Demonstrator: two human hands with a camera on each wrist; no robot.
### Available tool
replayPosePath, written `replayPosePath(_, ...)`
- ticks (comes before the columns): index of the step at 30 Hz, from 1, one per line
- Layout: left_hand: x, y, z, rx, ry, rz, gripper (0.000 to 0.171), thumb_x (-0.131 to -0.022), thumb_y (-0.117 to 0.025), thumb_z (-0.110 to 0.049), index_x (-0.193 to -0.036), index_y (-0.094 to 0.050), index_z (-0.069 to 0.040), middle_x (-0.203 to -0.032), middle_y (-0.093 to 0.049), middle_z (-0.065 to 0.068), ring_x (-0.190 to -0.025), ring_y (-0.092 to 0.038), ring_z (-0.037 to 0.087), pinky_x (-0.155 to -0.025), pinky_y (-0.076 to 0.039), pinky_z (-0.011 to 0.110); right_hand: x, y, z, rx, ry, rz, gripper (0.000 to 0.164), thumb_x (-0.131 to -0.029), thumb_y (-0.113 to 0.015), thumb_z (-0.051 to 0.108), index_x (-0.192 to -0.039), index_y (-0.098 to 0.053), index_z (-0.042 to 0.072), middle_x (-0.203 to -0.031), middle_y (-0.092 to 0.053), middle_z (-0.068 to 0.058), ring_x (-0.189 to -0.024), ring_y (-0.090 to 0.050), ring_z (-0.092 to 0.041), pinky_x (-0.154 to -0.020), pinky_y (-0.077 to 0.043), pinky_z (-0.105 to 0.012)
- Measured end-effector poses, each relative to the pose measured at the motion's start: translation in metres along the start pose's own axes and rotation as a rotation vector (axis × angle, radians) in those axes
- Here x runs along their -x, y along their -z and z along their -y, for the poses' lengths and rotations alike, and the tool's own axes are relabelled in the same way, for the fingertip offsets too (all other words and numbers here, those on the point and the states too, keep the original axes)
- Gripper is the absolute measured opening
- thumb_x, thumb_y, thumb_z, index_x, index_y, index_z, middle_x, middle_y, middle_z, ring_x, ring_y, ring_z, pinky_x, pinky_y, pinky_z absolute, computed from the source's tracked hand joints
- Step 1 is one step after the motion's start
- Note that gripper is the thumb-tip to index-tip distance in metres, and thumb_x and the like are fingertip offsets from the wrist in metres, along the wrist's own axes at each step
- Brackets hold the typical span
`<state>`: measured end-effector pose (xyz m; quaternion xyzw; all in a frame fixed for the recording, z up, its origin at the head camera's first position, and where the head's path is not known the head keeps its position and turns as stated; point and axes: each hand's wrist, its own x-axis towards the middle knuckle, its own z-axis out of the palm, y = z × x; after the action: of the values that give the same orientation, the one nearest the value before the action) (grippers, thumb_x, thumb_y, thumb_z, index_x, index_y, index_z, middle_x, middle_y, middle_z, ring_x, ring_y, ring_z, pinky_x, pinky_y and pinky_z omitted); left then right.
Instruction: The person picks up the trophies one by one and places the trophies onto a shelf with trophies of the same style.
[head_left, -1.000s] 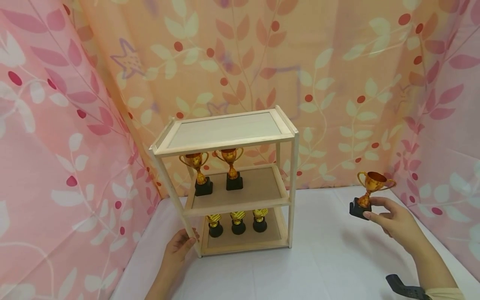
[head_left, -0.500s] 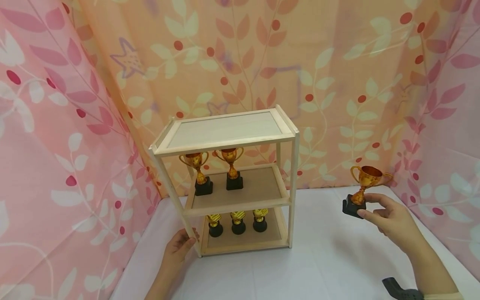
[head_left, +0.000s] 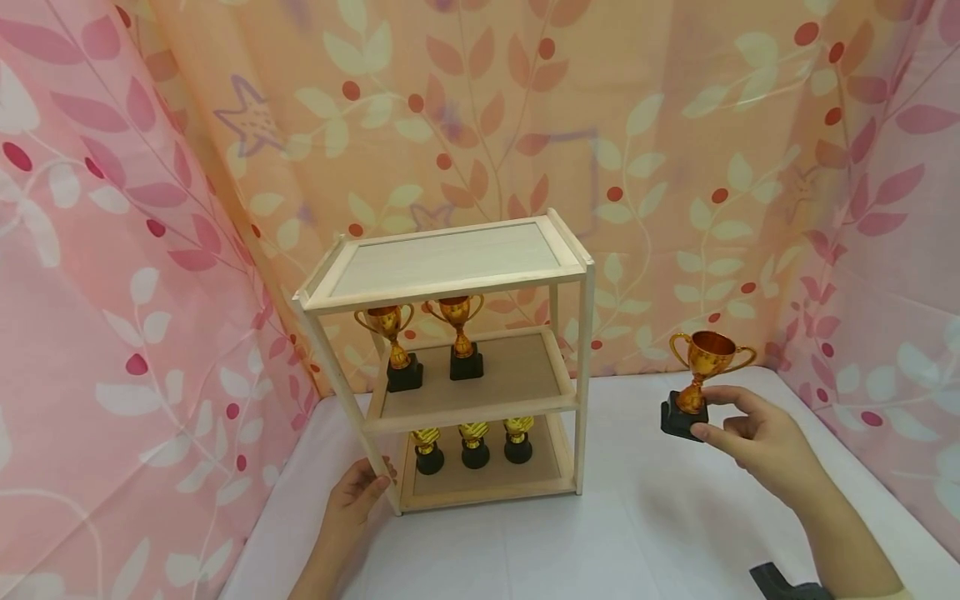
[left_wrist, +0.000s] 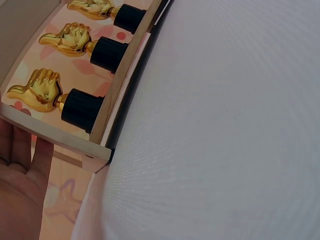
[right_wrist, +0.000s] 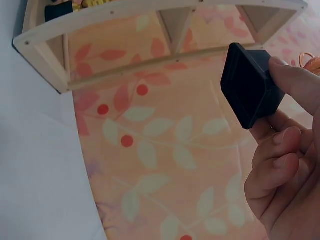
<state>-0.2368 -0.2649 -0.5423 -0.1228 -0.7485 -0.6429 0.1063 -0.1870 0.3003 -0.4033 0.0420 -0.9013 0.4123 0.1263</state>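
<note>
My right hand (head_left: 768,446) pinches the black square base of a gold two-handled trophy cup (head_left: 707,357), held above the table to the right of a small wooden shelf (head_left: 450,260). In the right wrist view, thumb and fingers grip the base (right_wrist: 257,85), its underside facing the camera. My left hand (head_left: 354,493) holds the shelf's front left post low down, thumb in front and fingers behind. Two matching trophy cups (head_left: 461,333) stand on the middle tier, toward its left. On the bottom tier, several gold thumbs-up trophies (left_wrist: 42,90) with round black bases stand in a row.
A white cloth (head_left: 622,517) covers the table under the shelf. Patterned curtains (head_left: 660,167) enclose the back and both sides. The shelf's top panel overhangs the middle tier, and its front right post (head_left: 585,383) stands between the held cup and that tier.
My right hand has carried the trophy cup leftward, closer to the shelf, and the cup has become more upright. My left hand stays on the post.
</note>
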Motion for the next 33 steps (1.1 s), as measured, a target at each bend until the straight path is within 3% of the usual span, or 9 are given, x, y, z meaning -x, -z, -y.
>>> replayPosePath(3, 0.0, 0.0, 0.0, 0.01, -0.021, 0.008, 0.031, -0.097, -0.055, -0.009, -0.125, -0.052, 0.004, -0.112, -0.062, 0.016, -0.102, -0.062, 0.013, -0.089, -0.051, 0.021, 0.002, -0.003, 0.007, 0.0, 0.009, -0.003, 0.05, -0.086, -0.071, 0.04, -0.127, -0.051, 0.019, -0.081, -0.061, -0.005, -0.06, -0.055, -0.016, -0.048, -0.04, -0.028)
replayPosePath(9, 0.0, 0.001, 0.0, 0.012, -0.027, 0.01, 0.031, -0.097, -0.055, -0.008, -0.125, -0.051, 0.006, -0.111, -0.062, 0.017, -0.101, -0.062, 0.013, -0.088, -0.051, 0.021, 0.009, -0.004, 0.019, -0.024, 0.03, 0.021, 0.046, -0.086, -0.072, 0.037, -0.124, -0.052, 0.024, -0.063, -0.056, -0.004, -0.056, -0.05, -0.017, -0.048, -0.036, -0.028)
replayPosePath(16, 0.0, 0.0, 0.0, -0.003, -0.005, -0.001, 0.03, -0.096, -0.057, -0.01, -0.123, -0.054, 0.003, -0.109, -0.064, 0.013, -0.1, -0.063, 0.011, -0.087, -0.052, 0.022, 0.015, -0.009, 0.033, -0.067, 0.057, 0.019, 0.046, -0.085, -0.074, 0.032, -0.125, -0.053, 0.024, -0.062, -0.054, -0.003, -0.055, -0.047, -0.017, -0.047, -0.037, -0.028)
replayPosePath(25, 0.001, -0.001, 0.001, 0.008, -0.011, 0.005, 0.032, -0.096, -0.057, -0.008, -0.124, -0.051, 0.007, -0.109, -0.065, 0.011, -0.101, -0.063, 0.012, -0.088, -0.051, 0.022, 0.018, -0.023, 0.049, -0.121, 0.159, 0.032, 0.043, -0.083, -0.076, 0.024, -0.121, -0.055, 0.024, -0.057, -0.048, 0.001, -0.05, -0.046, -0.014, -0.047, -0.038, -0.027)
replayPosePath(33, 0.0, -0.001, 0.0, 0.032, 0.018, -0.005, 0.031, -0.096, -0.058, -0.01, -0.124, -0.053, 0.003, -0.111, -0.064, 0.015, -0.103, -0.063, 0.013, -0.089, -0.051, 0.022, 0.02, -0.032, 0.058, -0.177, 0.233, 0.047, 0.044, -0.083, -0.076, 0.015, -0.122, -0.056, 0.02, -0.058, -0.045, 0.002, -0.048, -0.043, -0.012, -0.045, -0.038, -0.025)
